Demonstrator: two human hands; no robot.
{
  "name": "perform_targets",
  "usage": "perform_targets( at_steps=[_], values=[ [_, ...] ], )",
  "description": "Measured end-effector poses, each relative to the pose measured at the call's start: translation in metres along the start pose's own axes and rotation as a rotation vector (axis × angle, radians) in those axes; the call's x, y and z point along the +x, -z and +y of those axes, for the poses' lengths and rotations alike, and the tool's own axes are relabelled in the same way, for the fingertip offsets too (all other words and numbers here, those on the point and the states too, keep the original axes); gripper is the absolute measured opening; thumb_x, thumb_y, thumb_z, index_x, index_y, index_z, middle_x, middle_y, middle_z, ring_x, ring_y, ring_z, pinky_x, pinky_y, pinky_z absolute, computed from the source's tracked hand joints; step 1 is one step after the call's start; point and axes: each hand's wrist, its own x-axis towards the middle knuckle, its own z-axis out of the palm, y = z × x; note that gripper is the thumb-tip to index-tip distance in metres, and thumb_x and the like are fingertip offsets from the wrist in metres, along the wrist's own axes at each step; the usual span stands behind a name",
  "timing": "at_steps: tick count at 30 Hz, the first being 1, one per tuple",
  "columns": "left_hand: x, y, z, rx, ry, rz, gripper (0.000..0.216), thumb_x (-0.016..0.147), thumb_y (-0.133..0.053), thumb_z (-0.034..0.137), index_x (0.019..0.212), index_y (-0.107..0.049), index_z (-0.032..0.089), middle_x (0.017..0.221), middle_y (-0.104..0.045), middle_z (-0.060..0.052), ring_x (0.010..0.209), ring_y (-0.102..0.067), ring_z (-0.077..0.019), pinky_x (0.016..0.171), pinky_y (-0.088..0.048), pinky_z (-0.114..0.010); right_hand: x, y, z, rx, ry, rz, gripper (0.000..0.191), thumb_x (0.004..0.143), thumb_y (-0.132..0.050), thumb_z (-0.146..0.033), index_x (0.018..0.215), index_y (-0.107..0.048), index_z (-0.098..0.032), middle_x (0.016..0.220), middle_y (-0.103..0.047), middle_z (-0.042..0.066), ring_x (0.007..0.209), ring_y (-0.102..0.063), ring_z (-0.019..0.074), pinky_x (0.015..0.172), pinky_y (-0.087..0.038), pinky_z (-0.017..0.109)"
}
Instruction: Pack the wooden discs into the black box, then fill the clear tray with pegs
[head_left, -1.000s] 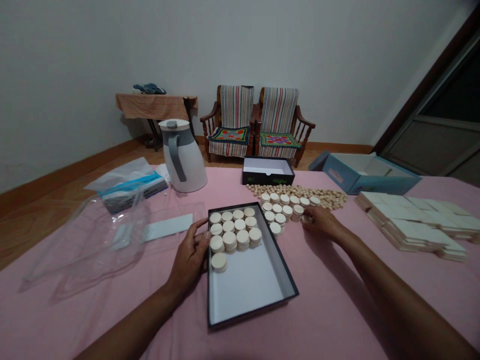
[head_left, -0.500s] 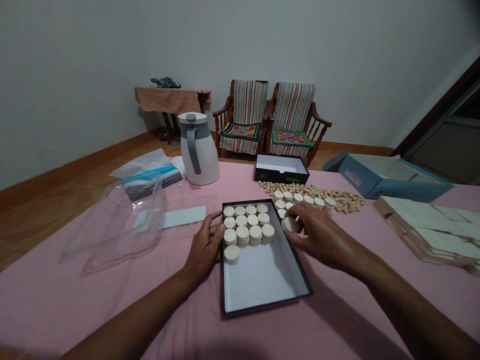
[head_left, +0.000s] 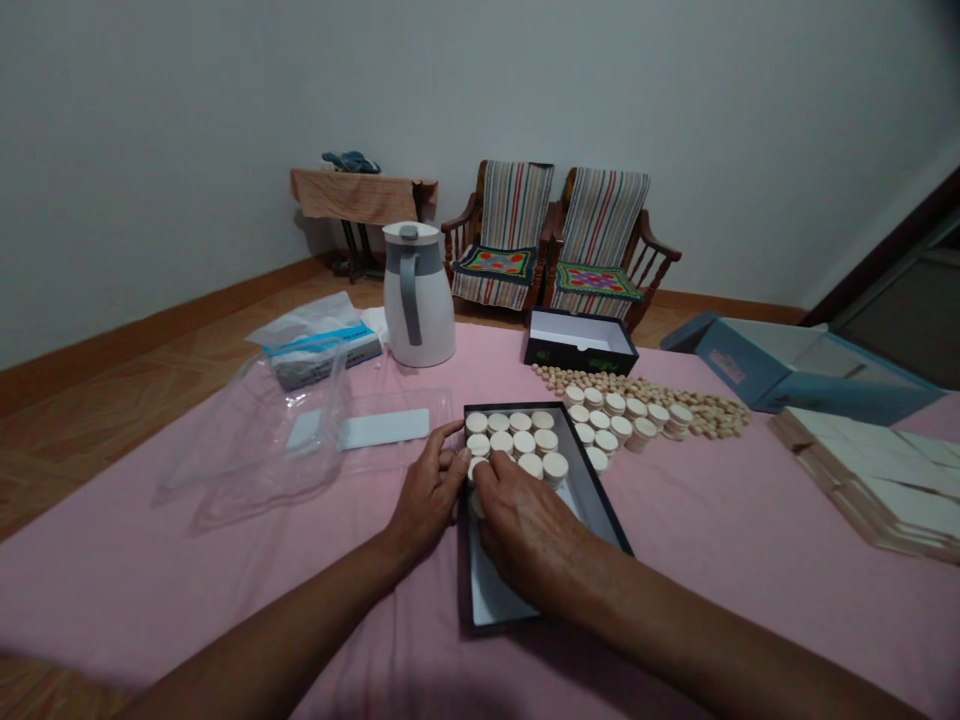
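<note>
A shallow black box (head_left: 600,492) with a pale inside lies in front of me, holding rows of stacked round wooden discs (head_left: 523,443) at its far end. My left hand (head_left: 431,487) grips the box's left rim, its thumb over the edge by the discs. Over the box's left side, my right hand (head_left: 525,525) is closed, fingertips down at the nearest left stack. The discs in its fingers are almost wholly hidden by the hand. More disc stacks (head_left: 621,427) stand on the pink cloth just right of the box.
Small wooden beads (head_left: 697,405) lie behind the loose stacks. A black open box (head_left: 581,355) and a blue box (head_left: 787,375) stand farther back. Square wooden pieces (head_left: 877,470) are piled at right. Leftward are a white jug (head_left: 431,320), a tissue pack (head_left: 330,355) and clear plastic trays (head_left: 255,450).
My right hand has carried a small stack of discs from the box's right edge leftward into the box. My left hand still grips the rim. The view has shifted slightly left.
</note>
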Motion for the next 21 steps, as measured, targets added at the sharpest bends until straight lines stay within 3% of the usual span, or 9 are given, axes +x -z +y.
perform_targets(
  at_steps=[10, 15, 21],
  values=[
    [-0.001, -0.001, 0.002, -0.012, -0.002, 0.002, 0.049, 0.09, -0.046, 0.048, 0.13, -0.04, 0.021, 0.066, -0.056, 0.005, 0.037, -0.043, -0.0059, 0.033, -0.035, -0.015, -0.009, 0.002, 0.012, 0.079, -0.076, 0.018, 0.025, 0.08, -0.044, -0.004, 0.101, -0.05, -0.015, 0.099, -0.055, 0.009, 0.082, -0.053, 0.0178, 0.066, -0.039, 0.027],
    [-0.001, -0.001, 0.002, -0.032, 0.009, -0.009, 0.051, 0.089, -0.047, 0.048, 0.131, -0.038, 0.021, 0.068, -0.057, 0.004, 0.039, -0.044, -0.0065, 0.034, -0.035, -0.015, -0.019, 0.007, 0.021, 0.01, -0.108, -0.047, 0.02, 0.081, -0.042, -0.005, 0.087, -0.058, -0.016, 0.085, -0.059, 0.006, 0.072, -0.055, 0.0154, 0.061, -0.034, 0.026],
    [0.0, -0.001, 0.0, -0.018, 0.002, 0.005, 0.052, 0.089, -0.048, 0.047, 0.131, -0.039, 0.019, 0.066, -0.058, 0.003, 0.04, -0.044, -0.007, 0.036, -0.035, -0.015, -0.02, -0.004, 0.023, -0.048, -0.027, -0.148, 0.021, 0.075, -0.048, -0.005, 0.082, -0.066, -0.013, 0.086, -0.064, 0.009, 0.081, -0.056, 0.0192, 0.074, -0.038, 0.031]
  ],
)
